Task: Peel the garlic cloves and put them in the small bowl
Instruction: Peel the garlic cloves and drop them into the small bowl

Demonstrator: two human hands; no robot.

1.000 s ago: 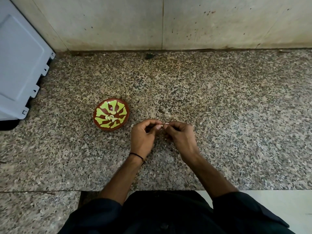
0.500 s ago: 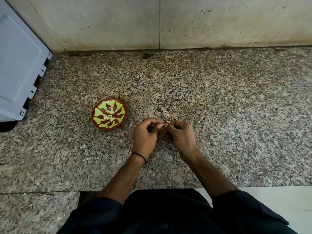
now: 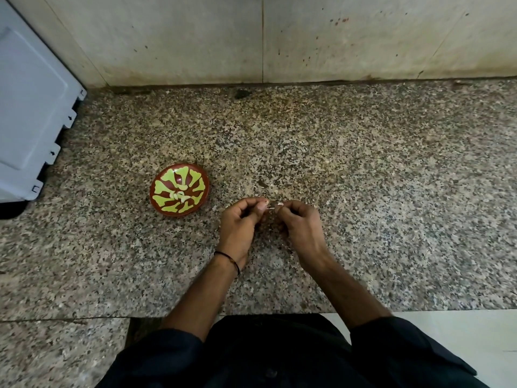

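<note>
Pinched a garlic clove (image 3: 280, 204) in right grip (image 3: 300, 228), its skin (image 3: 270, 208) in left grip (image 3: 240, 224). Held both near the small bowl (image 3: 159, 205).

I seem to be in a home kitchen: a speckled granite counter (image 3: 363, 177) meets a splash-stained tiled wall (image 3: 195, 37), with a white appliance (image 3: 28, 107) at the left and a painted bowl (image 3: 163, 189) holding peeled cloves (image 3: 179, 195).

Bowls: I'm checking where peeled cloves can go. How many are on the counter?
1. The small bowl sits on the granite counter, left of the left hand, with peeled cloves inside. Nothing seems to hide another.
</note>
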